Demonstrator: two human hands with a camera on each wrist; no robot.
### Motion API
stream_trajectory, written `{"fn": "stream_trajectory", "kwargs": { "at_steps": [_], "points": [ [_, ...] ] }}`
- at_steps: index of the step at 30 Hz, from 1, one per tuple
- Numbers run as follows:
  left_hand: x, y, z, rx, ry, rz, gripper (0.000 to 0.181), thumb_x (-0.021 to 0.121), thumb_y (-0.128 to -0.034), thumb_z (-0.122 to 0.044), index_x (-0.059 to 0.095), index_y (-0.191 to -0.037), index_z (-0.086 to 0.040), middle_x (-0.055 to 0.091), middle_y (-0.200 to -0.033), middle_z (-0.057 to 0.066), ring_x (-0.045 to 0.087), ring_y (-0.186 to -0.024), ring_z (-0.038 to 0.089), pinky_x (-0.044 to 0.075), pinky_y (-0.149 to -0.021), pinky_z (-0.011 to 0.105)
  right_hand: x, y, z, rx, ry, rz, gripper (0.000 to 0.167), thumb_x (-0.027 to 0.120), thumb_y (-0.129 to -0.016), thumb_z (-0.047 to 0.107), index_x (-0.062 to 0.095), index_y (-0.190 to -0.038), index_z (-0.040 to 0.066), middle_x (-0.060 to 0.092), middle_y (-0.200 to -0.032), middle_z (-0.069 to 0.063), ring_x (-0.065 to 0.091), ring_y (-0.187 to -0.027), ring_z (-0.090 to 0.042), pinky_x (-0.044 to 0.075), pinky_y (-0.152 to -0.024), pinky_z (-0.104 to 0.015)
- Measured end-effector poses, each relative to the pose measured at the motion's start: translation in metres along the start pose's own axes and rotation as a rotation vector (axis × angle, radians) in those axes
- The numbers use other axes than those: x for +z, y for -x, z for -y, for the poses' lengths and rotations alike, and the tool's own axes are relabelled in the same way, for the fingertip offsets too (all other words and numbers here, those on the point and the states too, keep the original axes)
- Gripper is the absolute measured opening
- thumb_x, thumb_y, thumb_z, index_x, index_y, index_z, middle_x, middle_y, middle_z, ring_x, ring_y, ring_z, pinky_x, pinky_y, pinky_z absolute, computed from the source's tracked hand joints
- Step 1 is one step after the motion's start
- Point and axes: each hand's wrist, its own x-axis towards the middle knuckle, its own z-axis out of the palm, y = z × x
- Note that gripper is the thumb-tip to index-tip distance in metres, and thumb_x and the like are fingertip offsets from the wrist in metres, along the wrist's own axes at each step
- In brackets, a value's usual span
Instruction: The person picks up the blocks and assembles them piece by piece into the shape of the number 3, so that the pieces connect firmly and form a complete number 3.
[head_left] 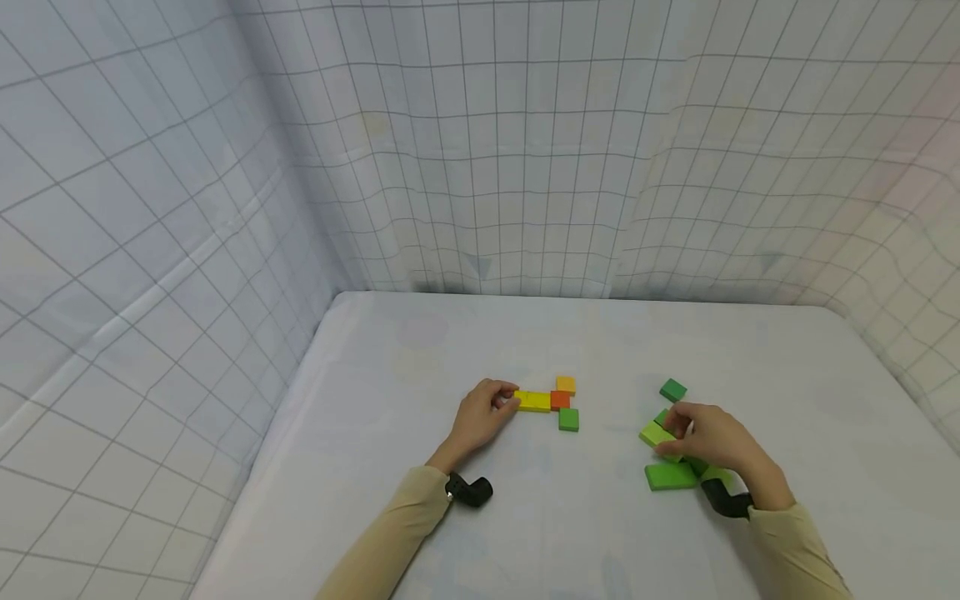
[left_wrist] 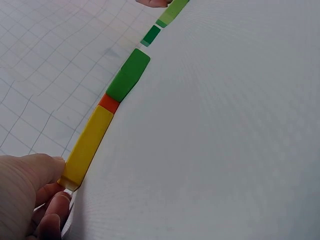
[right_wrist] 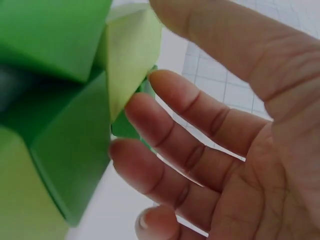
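Note:
At the left end of a yellow block (head_left: 534, 402), my left hand (head_left: 480, 419) holds that end between thumb and fingers; the left wrist view shows the thumb against the yellow block (left_wrist: 87, 147). An orange-red block (head_left: 560, 401) touches its other end, with a yellow-orange block (head_left: 566, 384) above and a green block (head_left: 568, 419) below. My right hand (head_left: 712, 435) pinches a light green block (head_left: 655, 434) among a group of green blocks. In the right wrist view, the thumb and fingertips are at the light green block (right_wrist: 132, 55), beside darker green ones (right_wrist: 70, 145).
Beyond the right hand lies a separate dark green block (head_left: 672, 390). A flat green block (head_left: 671, 477) sits at the near side of the group. The white table (head_left: 420, 333) is bordered by grid-patterned curtains (head_left: 480, 167) at the back and sides.

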Motion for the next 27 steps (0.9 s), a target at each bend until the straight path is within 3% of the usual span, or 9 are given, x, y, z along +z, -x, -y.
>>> {"fn": "stream_trajectory", "kwargs": {
  "at_steps": [7, 12, 17, 22, 27],
  "points": [
    [0.001, 0.000, 0.000, -0.008, 0.005, -0.002, 0.023, 0.062, -0.0927, -0.023, 0.068, -0.109, -0.009, 0.058, -0.092, 0.000, 0.052, -0.074, 0.010, 0.041, -0.066, 0.026, 0.001, 0.000, 0.005, 0.052, 0.024, 0.021, 0.033, 0.083, -0.071, 0.029, 0.059, -0.085, 0.011, 0.054, -0.075, 0.004, 0.048, -0.065, -0.014, 0.038, -0.058, -0.033],
    [0.001, 0.000, 0.000, -0.002, 0.002, -0.004, 0.023, 0.062, -0.0929, -0.024, 0.068, -0.109, -0.009, 0.057, -0.092, 0.000, 0.052, -0.075, 0.010, 0.041, -0.066, 0.026, -0.005, 0.001, 0.003, 0.031, 0.011, 0.051, 0.030, 0.082, -0.073, 0.029, 0.061, -0.086, 0.011, 0.056, -0.076, 0.004, 0.050, -0.067, -0.014, 0.041, -0.060, -0.033],
    [0.001, 0.000, 0.000, 0.004, -0.007, -0.012, 0.022, 0.063, -0.0926, -0.023, 0.068, -0.109, -0.009, 0.057, -0.091, -0.001, 0.051, -0.074, 0.010, 0.041, -0.066, 0.026, -0.012, -0.005, -0.003, 0.046, 0.017, -0.036, 0.022, 0.072, -0.084, 0.031, 0.062, -0.085, 0.012, 0.058, -0.078, 0.003, 0.051, -0.065, -0.014, 0.041, -0.056, -0.032],
    [0.001, 0.000, -0.001, 0.002, -0.013, -0.013, 0.022, 0.063, -0.0925, -0.023, 0.068, -0.109, -0.009, 0.057, -0.092, -0.001, 0.052, -0.074, 0.010, 0.041, -0.066, 0.026, -0.020, -0.017, -0.009, 0.124, 0.071, -0.152, 0.035, 0.069, -0.087, 0.030, 0.061, -0.100, -0.002, 0.061, -0.086, -0.012, 0.056, -0.071, -0.025, 0.044, -0.059, -0.039],
    [0.001, 0.000, -0.001, 0.000, -0.010, -0.009, 0.023, 0.063, -0.0927, -0.023, 0.068, -0.109, -0.008, 0.058, -0.092, -0.001, 0.051, -0.074, 0.010, 0.041, -0.066, 0.026, -0.026, -0.030, -0.014, 0.192, 0.082, -0.094, 0.048, 0.069, -0.087, 0.029, 0.058, -0.110, -0.011, 0.061, -0.096, -0.023, 0.058, -0.082, -0.036, 0.046, -0.066, -0.047]
  ]
}}
